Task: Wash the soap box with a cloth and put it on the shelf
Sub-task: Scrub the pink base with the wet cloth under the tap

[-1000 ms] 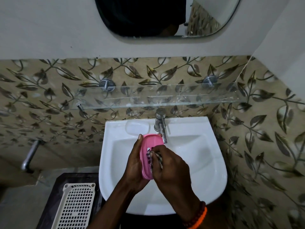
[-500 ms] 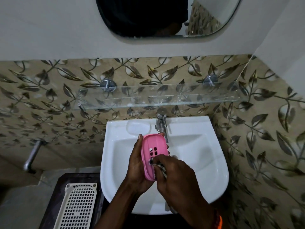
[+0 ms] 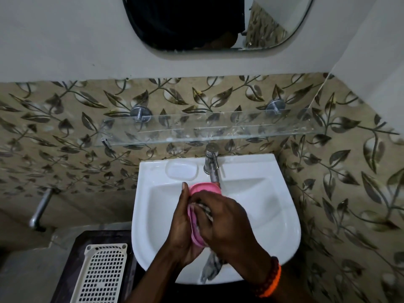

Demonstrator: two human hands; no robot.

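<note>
Pink soap box (image 3: 197,212) is held on edge over the white sink (image 3: 273,206), approx. mid-basin, its far end just below the tap (image 3: 211,164) spout. Left hand (image 3: 182,228) wraps it from the left side: palm behind the box, thumb up along the far-left edge, fingers curled round the near end. Right hand (image 3: 227,221) covers the box's right face w/ fingers curled, pressing a striped grey/white cloth (image 3: 211,268) against it; part of the cloth shows between fingers and box, the rest hangs down below the wrist over the sink's near rim. Most of the box is hidden btwn the two hands; only the far rounded end and a strip of the left edge show.

Glass shelf (image 3: 196,130) is fixed to the leaf-patterned tile wall above the tap, on two metal mounts, well apart from the box. A moulded soap recess sits on the sink deck left of the tap. Mirror (image 3: 218,22) on the plain wall further up. Right wrist has a bead bracelet (image 3: 270,278) w/ an orange band. Near left, a cream perforated plastic tray (image 3: 100,274) lies on a dark surface beside the sink. Metal pipe (image 3: 40,209) sticks out of the wall at far left.
</note>
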